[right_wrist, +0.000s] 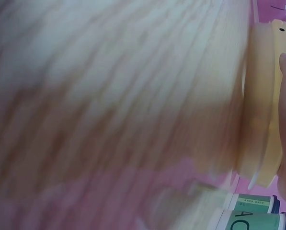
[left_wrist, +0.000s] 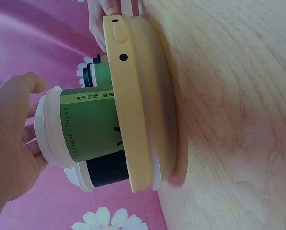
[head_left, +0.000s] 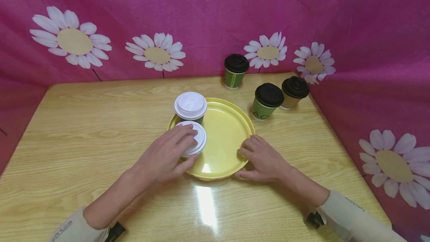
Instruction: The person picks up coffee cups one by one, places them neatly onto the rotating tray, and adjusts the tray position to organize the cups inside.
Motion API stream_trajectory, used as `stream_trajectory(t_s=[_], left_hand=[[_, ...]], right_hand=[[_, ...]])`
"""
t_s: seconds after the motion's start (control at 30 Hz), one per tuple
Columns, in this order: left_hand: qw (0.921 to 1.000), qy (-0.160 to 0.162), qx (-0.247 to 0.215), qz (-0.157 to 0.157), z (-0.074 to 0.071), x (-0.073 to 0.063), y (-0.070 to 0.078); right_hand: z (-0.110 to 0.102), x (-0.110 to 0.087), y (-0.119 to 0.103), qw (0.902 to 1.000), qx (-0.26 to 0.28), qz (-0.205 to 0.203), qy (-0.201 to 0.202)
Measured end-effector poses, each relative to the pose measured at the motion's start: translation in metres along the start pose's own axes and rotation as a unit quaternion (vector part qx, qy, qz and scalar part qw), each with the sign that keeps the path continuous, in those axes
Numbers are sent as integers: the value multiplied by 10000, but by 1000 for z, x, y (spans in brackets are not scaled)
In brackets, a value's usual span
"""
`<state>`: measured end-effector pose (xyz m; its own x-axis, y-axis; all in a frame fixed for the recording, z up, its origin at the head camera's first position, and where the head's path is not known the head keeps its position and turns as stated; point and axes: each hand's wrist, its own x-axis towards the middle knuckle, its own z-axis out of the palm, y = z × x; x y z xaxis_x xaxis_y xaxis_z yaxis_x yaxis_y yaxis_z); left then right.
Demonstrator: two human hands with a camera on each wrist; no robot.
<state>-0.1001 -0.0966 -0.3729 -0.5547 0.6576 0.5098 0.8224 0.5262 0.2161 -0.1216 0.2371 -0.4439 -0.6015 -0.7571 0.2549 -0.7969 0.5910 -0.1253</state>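
A round yellow tray (head_left: 228,137) stands on the table with two white-lidded paper cups at its left side. My left hand (head_left: 171,150) is over the nearer cup (left_wrist: 87,124), its fingertips on the white lid (head_left: 200,139) and its thumb off to the side near the rim. This cup has a green printed sleeve; the farther white-lidded cup (head_left: 190,105) has a dark body. At the tray's right edge, my right hand (head_left: 263,158) grips the rim, fingers curled over it and thumb against the outer wall, as the right wrist view shows.
Behind the tray to the right stand three black-lidded cups: a green one (head_left: 234,79) at the back, another green one (head_left: 262,109) nearer, and a brown one (head_left: 290,102) beside it. A pink flowered cloth (head_left: 208,18) hangs around the wooden table (head_left: 84,130).
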Motion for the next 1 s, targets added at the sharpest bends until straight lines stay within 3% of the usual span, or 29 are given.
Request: stream_trajectory(t_s=[0.2, 1.0], left_hand=[[10000, 3, 0, -11, 0, 1, -2], [9999, 106, -48, -47, 0, 2, -6]], right_hand=[[-2, 0, -4, 9996, -39, 148, -231], [-2, 0, -22, 9991, -118, 384, -117]])
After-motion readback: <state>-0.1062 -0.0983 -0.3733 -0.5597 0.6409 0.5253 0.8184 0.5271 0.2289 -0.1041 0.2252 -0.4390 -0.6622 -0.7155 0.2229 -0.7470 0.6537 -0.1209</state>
